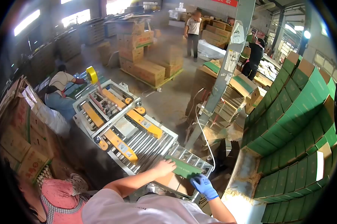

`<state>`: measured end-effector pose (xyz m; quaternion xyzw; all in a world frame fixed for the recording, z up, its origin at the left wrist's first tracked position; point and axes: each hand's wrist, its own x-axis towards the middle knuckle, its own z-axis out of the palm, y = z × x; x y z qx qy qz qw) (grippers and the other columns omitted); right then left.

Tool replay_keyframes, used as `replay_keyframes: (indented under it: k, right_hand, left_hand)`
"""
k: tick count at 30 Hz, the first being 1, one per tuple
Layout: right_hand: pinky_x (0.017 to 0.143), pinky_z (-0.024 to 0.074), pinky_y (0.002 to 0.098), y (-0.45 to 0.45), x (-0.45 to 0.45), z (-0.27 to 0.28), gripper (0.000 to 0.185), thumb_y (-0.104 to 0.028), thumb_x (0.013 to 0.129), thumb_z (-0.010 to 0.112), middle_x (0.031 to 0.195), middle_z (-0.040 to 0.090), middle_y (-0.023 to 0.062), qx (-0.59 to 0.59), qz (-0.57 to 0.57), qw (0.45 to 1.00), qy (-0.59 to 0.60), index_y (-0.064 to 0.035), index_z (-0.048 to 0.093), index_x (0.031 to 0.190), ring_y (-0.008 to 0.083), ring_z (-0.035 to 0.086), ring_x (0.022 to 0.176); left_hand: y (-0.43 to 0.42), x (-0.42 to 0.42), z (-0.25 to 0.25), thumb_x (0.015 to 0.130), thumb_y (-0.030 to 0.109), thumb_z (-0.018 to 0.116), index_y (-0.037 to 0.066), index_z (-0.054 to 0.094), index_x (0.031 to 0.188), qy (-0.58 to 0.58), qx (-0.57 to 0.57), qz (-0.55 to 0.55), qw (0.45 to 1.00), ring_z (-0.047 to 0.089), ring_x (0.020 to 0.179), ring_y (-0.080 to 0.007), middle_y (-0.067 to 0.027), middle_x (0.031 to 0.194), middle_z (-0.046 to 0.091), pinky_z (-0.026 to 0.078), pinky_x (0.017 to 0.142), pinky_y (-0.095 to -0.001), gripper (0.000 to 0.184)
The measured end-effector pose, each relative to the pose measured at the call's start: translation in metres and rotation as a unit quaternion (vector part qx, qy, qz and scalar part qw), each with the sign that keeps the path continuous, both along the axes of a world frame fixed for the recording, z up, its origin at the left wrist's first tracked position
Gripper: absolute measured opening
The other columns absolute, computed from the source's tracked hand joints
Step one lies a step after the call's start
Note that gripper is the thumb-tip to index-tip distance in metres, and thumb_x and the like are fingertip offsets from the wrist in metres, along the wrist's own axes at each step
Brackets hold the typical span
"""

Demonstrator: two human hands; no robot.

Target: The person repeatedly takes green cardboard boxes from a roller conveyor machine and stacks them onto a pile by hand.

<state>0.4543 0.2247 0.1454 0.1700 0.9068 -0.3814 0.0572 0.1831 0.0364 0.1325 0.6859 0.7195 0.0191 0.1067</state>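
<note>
A cardboard box (pixel 185 167) with a green printed side stands right in front of me, at the near end of the roller conveyor (pixel 150 149). My left hand (pixel 164 167), bare, grips the left end of its green panel with the fingers bent over the edge. At the panel's right end is my right hand (pixel 204 186) in a blue glove, its fingers closed on the corner. Brown cardboard shows between my arms, below the green panel. What lies inside the box cannot be made out.
A taping machine (pixel 108 108) with yellow side belts and a yellow tape roll (pixel 91 74) stands ahead. Stacked green boxes (pixel 288 112) rise at right, beside a metal post (pixel 228 63). A person in pink (pixel 60 192) is close at left; others stand farther off.
</note>
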Motion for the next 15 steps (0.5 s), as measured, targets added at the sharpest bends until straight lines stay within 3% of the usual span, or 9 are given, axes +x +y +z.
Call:
replay_keyframes:
  k: [1,4,6,8,9,10,11,12,15]
  right_hand:
    - [0.115,0.0366,0.0461,-0.002,0.010,0.003,0.070,-0.044,0.085,0.073,0.151,0.047,0.0195,-0.015,0.037,0.998,0.051,-0.0060,0.056,0.141,0.0396,0.042,0.139]
    - [0.119,0.0323,0.0437,-0.010,0.037,-0.001,0.078,-0.049,0.084,0.076,0.158,0.036,0.0253,-0.072,0.033,0.995,0.056,-0.0064,0.054,0.144,0.0388,0.032,0.148]
    - [0.122,0.0273,0.0446,-0.038,0.038,0.012,0.091,-0.056,0.076,0.081,0.160,0.029,0.0295,0.060,0.049,0.997,-0.001,-0.0032,0.052,0.145,0.0410,0.026,0.151]
    - [0.121,0.0279,0.0453,-0.044,0.035,0.025,0.087,-0.054,0.076,0.082,0.160,0.029,0.0297,-0.057,-0.014,0.995,0.076,-0.0052,0.055,0.143,0.0422,0.027,0.150]
    - [0.121,0.0282,0.0459,-0.045,0.034,0.032,0.084,-0.052,0.077,0.082,0.160,0.030,0.0289,-0.031,-0.018,0.998,0.059,-0.0054,0.056,0.142,0.0419,0.028,0.149]
    - [0.121,0.0285,0.0466,-0.043,0.034,0.037,0.082,-0.051,0.077,0.081,0.160,0.031,0.0280,-0.005,-0.021,0.999,0.040,-0.0057,0.057,0.141,0.0417,0.030,0.149]
    - [0.121,0.0267,0.0435,-0.042,0.043,0.009,0.079,-0.048,0.078,0.081,0.162,0.030,0.0250,-0.052,-0.030,0.996,0.061,-0.0061,0.057,0.141,0.0371,0.028,0.151]
    - [0.123,0.0204,0.0392,-0.052,0.041,0.028,0.081,-0.043,0.080,0.080,0.164,0.028,0.0216,-0.212,-0.038,0.970,0.114,-0.0056,0.052,0.146,0.0314,0.019,0.155]
    - [0.125,0.0113,0.0384,-0.071,0.046,0.053,0.087,-0.029,0.079,0.081,0.165,0.027,0.0198,-0.428,-0.063,0.890,0.146,-0.0072,0.043,0.154,0.0272,0.004,0.158]
  left_hand:
    - [-0.010,-0.005,-0.017,0.098,0.033,0.060,0.012,0.057,0.142,0.000,0.024,-0.024,0.999,0.054,0.135,-0.0297,-0.0220,0.147,0.052,0.041,0.112,-0.0403,0.049]
    - [-0.018,-0.031,0.018,0.104,0.037,0.053,0.014,0.056,0.146,-0.364,-0.061,0.088,0.925,0.044,0.144,-0.0321,-0.0188,0.160,0.038,0.036,0.116,-0.0358,0.048]
    - [-0.027,-0.040,-0.012,0.107,0.051,0.036,0.014,0.053,0.148,-0.373,-0.051,0.052,0.925,0.028,0.152,-0.0321,-0.0143,0.164,0.031,0.022,0.124,-0.0396,0.058]
    - [-0.038,-0.031,0.002,0.106,0.058,0.028,0.013,0.054,0.147,-0.368,-0.038,0.065,0.927,0.019,0.155,-0.0316,-0.0137,0.166,0.027,0.014,0.126,-0.0424,0.066]
    - [-0.041,-0.033,-0.013,0.104,0.067,0.016,0.013,0.051,0.150,-0.484,-0.033,0.079,0.871,0.012,0.157,-0.0304,-0.0114,0.167,0.025,0.004,0.126,-0.0459,0.079]
    - [-0.044,-0.028,-0.022,0.103,0.068,0.014,0.014,0.050,0.151,-0.598,-0.009,0.076,0.798,0.012,0.157,-0.0302,-0.0094,0.167,0.026,0.002,0.126,-0.0457,0.081]
    - [-0.048,-0.022,-0.032,0.102,0.069,0.013,0.014,0.049,0.151,-0.699,0.014,0.071,0.711,0.013,0.156,-0.0301,-0.0074,0.167,0.027,0.001,0.126,-0.0455,0.082]
    - [-0.051,-0.019,-0.036,0.102,0.071,0.012,0.014,0.048,0.152,-0.788,0.034,0.066,0.611,0.013,0.156,-0.0299,-0.0055,0.167,0.028,-0.001,0.126,-0.0452,0.084]
    - [-0.049,-0.025,-0.027,0.099,0.073,0.008,0.012,0.047,0.152,-0.644,0.040,0.058,0.762,0.015,0.156,-0.0280,-0.0037,0.166,0.030,0.001,0.127,-0.0454,0.089]
